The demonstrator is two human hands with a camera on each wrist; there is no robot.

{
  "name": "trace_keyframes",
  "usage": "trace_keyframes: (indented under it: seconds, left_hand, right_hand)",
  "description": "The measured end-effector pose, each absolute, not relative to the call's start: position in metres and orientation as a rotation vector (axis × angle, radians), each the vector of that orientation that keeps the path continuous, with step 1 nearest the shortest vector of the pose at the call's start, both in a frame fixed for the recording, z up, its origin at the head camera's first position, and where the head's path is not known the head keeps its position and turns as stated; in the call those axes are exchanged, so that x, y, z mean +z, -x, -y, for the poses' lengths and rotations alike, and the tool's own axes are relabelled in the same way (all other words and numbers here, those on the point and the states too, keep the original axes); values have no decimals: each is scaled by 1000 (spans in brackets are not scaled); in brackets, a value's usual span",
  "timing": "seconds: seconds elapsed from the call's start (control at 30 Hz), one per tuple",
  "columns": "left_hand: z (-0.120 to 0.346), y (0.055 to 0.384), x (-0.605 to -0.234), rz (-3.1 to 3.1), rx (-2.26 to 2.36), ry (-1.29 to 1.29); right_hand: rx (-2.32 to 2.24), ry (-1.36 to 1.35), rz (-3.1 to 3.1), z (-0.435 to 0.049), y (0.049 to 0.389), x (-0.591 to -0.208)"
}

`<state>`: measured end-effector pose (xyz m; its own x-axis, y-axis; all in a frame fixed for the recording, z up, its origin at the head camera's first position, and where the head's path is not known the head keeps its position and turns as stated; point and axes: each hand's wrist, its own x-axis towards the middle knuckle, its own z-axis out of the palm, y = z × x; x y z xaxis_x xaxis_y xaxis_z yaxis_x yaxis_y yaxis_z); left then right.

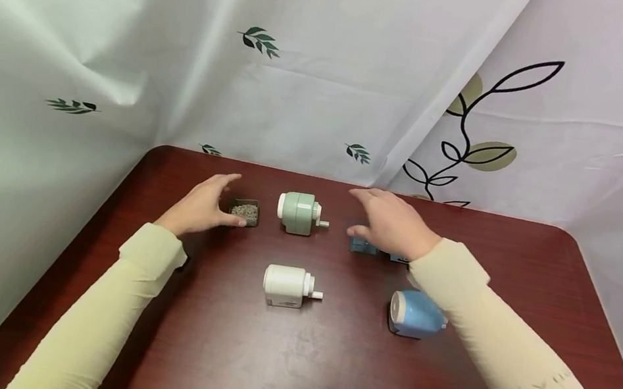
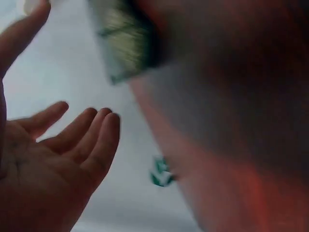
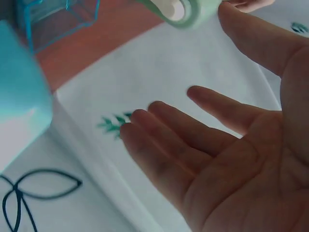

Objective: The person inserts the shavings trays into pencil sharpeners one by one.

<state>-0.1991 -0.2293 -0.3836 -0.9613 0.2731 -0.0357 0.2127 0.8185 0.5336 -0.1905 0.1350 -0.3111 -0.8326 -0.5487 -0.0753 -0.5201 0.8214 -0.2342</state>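
Note:
My left hand is spread beside a small clear tray of shavings, its thumb overlapping the tray's near edge in the head view. The left wrist view has the blurred tray above the loosely bent fingers; contact cannot be told. Over a clear blue tray hovers my right hand, fingers apart and holding nothing. Partly hidden under that wrist is another blue object. Between the hands stands a green crank pencil sharpener, its handle pointing right.
A white crank sharpener stands nearer, in the table's middle. To its right, a blue sharpener sits beside the right sleeve. The dark red table ends at white curtains printed with leaves.

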Motion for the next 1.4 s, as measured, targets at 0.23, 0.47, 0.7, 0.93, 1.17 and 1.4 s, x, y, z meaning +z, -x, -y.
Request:
trace_keyframes:
  seconds: [0.23, 0.47, 0.7, 0.93, 1.17, 1.4]
  left_hand:
    - [247, 204, -405, -2845, 721, -473]
    - [247, 205, -412, -2845, 765, -488]
    - [248, 207, -416, -2838, 807, -483]
    - [247, 211, -414, -2820, 885, -440]
    - [238, 211, -408, -2796, 875, -471]
    - [225, 211, -406, -2802, 836, -513]
  right_hand:
    - [-292, 897, -2817, -93, 214, -326]
    - [-323, 929, -2727, -68, 226, -339]
    - [-333, 941, -2687, -58, 231, -342]
    - [-346, 962, -2684, -57, 234, -344]
    - [-356, 972, -2672, -57, 235, -345]
    - [-365, 997, -2671, -55, 237, -344]
